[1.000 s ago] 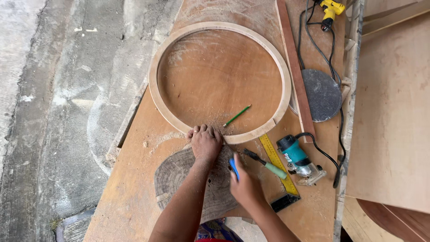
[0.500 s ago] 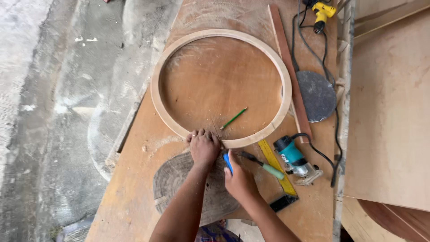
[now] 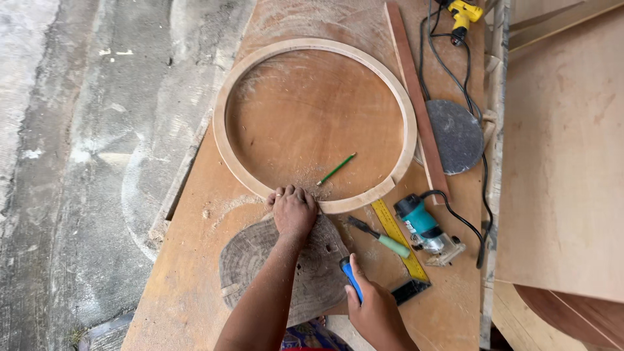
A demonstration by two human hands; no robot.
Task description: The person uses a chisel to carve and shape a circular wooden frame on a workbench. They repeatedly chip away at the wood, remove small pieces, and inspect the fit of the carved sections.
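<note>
At the far left, bare concrete floor point(image 3: 78, 162) is seen beside the wooden worktop point(image 3: 188, 286). On the worktop a large wooden ring point(image 3: 224, 156) is laid flat, its near arc lying towards the person. A dark, round patch of worn board point(image 3: 244, 266) is seen just near of the ring. The left hand point(image 3: 294, 211) is pressed palm down on the near arc of the ring, its fingers held together and curled over the ring's edge. Inside the ring, just right of that hand, a green pencil point(image 3: 337, 169) is left lying on sawdust. Nearer and to the right, the right hand point(image 3: 376, 311) is closed around a blue-handled tool point(image 3: 351, 278), with the fingers wrapped about the handle; what kind of tool it is cannot be told. Just right of it a green-handled screwdriver point(image 3: 383, 238) is laid across a yellow square ruler point(image 3: 398, 237). A teal trim router point(image 3: 426, 229) is found beside the ruler, its black cable point(image 3: 482, 195) trailing far along the right edge. A long wooden strip point(image 3: 413, 97) is set beside the ring, with a grey sanding disc point(image 3: 458, 136) to its right. A yellow power tool point(image 3: 463, 16) is seen at the far right corner.
</note>
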